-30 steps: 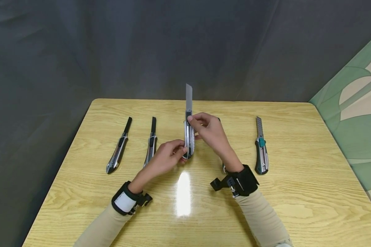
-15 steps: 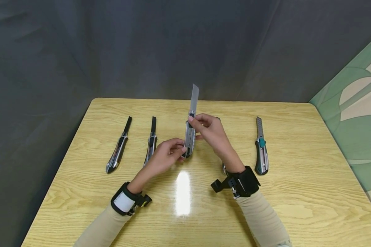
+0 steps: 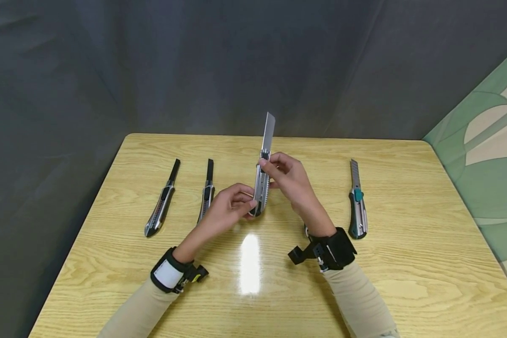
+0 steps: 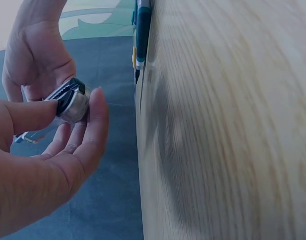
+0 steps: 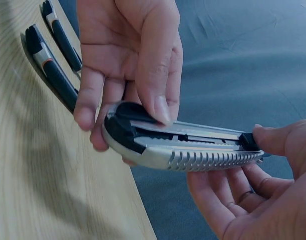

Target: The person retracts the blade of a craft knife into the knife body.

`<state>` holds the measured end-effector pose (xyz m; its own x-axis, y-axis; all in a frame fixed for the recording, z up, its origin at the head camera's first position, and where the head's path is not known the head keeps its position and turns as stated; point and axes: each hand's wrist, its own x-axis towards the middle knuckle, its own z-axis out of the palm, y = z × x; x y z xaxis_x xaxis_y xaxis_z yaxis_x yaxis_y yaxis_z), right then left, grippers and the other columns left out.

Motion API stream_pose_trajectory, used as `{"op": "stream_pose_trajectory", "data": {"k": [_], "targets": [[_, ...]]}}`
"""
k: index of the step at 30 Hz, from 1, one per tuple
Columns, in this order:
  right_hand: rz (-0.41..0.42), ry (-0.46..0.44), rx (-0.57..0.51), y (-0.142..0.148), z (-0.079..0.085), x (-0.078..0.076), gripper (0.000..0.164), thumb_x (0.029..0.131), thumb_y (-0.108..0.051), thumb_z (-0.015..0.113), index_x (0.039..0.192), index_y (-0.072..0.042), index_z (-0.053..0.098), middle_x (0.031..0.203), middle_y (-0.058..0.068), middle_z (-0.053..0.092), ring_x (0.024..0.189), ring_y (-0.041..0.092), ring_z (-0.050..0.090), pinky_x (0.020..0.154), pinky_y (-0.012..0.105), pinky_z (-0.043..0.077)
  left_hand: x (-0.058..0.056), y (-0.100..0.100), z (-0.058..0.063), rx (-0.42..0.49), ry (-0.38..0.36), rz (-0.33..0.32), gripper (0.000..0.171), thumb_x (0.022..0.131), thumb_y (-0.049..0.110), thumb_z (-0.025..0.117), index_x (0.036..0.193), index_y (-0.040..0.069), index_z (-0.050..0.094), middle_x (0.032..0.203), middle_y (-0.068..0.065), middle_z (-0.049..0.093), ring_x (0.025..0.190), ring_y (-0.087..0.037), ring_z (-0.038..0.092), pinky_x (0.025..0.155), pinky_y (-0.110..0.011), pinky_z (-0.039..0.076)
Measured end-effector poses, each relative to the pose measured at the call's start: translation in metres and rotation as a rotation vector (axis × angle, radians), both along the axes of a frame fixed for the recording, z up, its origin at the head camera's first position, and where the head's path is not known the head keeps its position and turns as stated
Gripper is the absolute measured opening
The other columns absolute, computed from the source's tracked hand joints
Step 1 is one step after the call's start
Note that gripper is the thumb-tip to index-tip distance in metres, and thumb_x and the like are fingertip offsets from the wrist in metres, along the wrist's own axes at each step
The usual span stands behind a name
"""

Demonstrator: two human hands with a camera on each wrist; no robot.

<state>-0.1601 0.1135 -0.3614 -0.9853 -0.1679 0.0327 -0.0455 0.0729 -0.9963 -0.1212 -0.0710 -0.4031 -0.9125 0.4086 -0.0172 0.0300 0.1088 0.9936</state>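
A silver utility knife (image 3: 262, 183) with black parts is held above the wooden table, its long blade (image 3: 268, 131) extended and pointing away, tilted slightly right. My left hand (image 3: 228, 206) pinches the black butt end between thumb and fingers. Further up the body, my right hand (image 3: 290, 180) grips the knife, its thumb on the black slider (image 5: 248, 141) near the blade end. The right wrist view shows the ridged edge of the knife body (image 5: 207, 159) and the left thumb on the butt. In the left wrist view the butt (image 4: 73, 104) faces the camera.
On the table (image 3: 405, 281), two utility knives with black blades lie at the left, one outer (image 3: 160, 206) and one inner (image 3: 208, 195), partly behind the left hand. A green-slider utility knife (image 3: 357, 211) lies right. Dark cloth (image 3: 253, 65) hangs behind the table.
The knife's blade end has swung to the right, so the knife leans more than before. Both hands keep their hold, and the other knives have not moved.
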Motion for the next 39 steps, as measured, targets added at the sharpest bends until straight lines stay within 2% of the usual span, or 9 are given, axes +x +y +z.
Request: {"op": "stream_pose_trajectory", "data": {"k": [4,8,14,20,25,33,39], "targets": [[-0.006,0.014,-0.029,-0.001,0.003,0.002,0.029,0.088,-0.032,0.065,0.098,-0.005,0.062,0.089,0.003,0.064,0.081,0.022,0.059,0.064,0.031,0.060,0.005,0.001,0.013,0.020,-0.033,-0.020,0.028,0.093,0.007,0.057,0.118,-0.003,0.053,0.107,-0.027,0.061,0.084,-0.033,0.064,0.077,-0.058,0.059],[0.011,0.025,-0.032,-0.001,0.006,0.003,0.028,0.088,-0.030,0.066,0.099,-0.004,0.062,0.087,0.003,0.063,0.078,0.021,0.058,0.063,0.032,0.059,0.010,0.003,0.027,0.002,-0.043,-0.040,0.028,0.094,0.004,0.053,0.120,-0.007,0.051,0.108,-0.029,0.058,0.087,-0.039,0.062,0.080,-0.059,0.058],[0.038,0.029,-0.016,0.000,0.006,0.003,0.026,0.088,-0.027,0.067,0.099,-0.004,0.062,0.086,0.003,0.061,0.074,0.020,0.056,0.061,0.033,0.056,0.012,0.004,0.031,-0.004,-0.079,-0.048,0.028,0.094,0.003,0.053,0.119,-0.008,0.050,0.109,-0.029,0.057,0.088,-0.046,0.060,0.082,-0.059,0.057],[0.052,0.037,-0.010,-0.001,0.005,0.003,0.026,0.087,-0.025,0.068,0.100,-0.003,0.063,0.086,0.006,0.060,0.074,0.021,0.056,0.059,0.030,0.056,0.014,0.003,0.033,-0.029,-0.062,-0.036,0.028,0.094,0.003,0.053,0.119,-0.008,0.050,0.109,-0.029,0.058,0.086,-0.045,0.061,0.081,-0.059,0.057],[0.056,0.037,0.006,0.000,0.004,0.004,0.027,0.086,-0.024,0.069,0.101,-0.003,0.063,0.087,0.007,0.059,0.074,0.021,0.055,0.058,0.027,0.055,0.013,0.002,0.029,-0.036,-0.054,-0.043,0.028,0.093,0.004,0.054,0.119,-0.008,0.051,0.110,-0.029,0.058,0.086,-0.041,0.062,0.080,-0.058,0.058],[0.063,0.023,-0.002,0.002,0.004,0.007,0.024,0.084,-0.018,0.071,0.101,-0.002,0.062,0.086,0.007,0.058,0.074,0.020,0.056,0.055,0.020,0.053,0.004,0.001,0.001,-0.023,-0.043,-0.046,0.029,0.093,0.011,0.057,0.119,-0.002,0.053,0.111,-0.023,0.060,0.086,-0.029,0.064,0.078,-0.052,0.061],[0.064,0.005,-0.001,0.003,0.004,0.007,0.024,0.083,-0.015,0.071,0.100,-0.001,0.062,0.087,0.008,0.059,0.073,0.020,0.058,0.056,0.022,0.056,0.005,0.000,-0.002,-0.041,-0.005,-0.044,0.027,0.093,0.016,0.059,0.116,0.002,0.055,0.108,-0.019,0.061,0.083,-0.023,0.065,0.075,-0.049,0.062]]}}
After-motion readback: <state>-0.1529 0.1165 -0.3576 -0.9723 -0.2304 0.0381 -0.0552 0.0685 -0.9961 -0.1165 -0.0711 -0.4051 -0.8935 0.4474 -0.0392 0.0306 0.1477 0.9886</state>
